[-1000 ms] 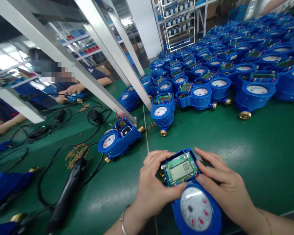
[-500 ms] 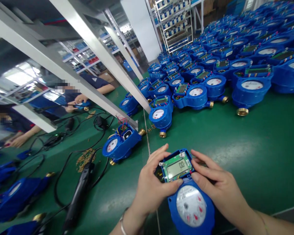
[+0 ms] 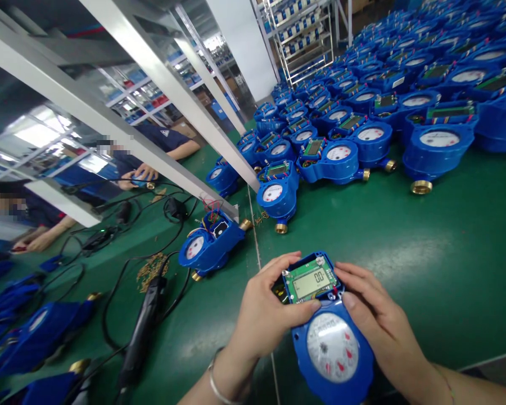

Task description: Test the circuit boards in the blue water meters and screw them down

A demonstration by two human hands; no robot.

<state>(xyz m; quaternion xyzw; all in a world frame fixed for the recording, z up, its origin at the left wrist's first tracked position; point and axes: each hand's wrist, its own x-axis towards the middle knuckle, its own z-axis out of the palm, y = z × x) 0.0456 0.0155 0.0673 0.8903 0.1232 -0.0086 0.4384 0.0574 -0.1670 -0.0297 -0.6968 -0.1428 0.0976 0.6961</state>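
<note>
A blue water meter [image 3: 297, 365] with a round dial [image 3: 332, 347] sits between my hands at the front of the green table. At its far end an open housing shows a green circuit board with a lit display [image 3: 311, 283] reading 0.0. My left hand [image 3: 265, 304] grips the housing from the left, its thumb lying along the lower edge of the board. On the other side my right hand [image 3: 379, 320] closes round the housing, fingers along its right wall and thumb near the dial. The meter's underside is hidden.
Rows of similar meters [image 3: 337, 157] fill the right and back of the green table [image 3: 438, 236]. One meter [image 3: 211, 242] with loose wires, a black electric screwdriver [image 3: 141, 332] and a pile of small screws [image 3: 152, 270] lie left. White posts [image 3: 168, 73] slant across; two co-workers sit beyond.
The right thumb has lifted slightly off the board's edge and moved toward the dial side. Both hands still hold the meter, which appears slightly farther right with the shifted view.
</note>
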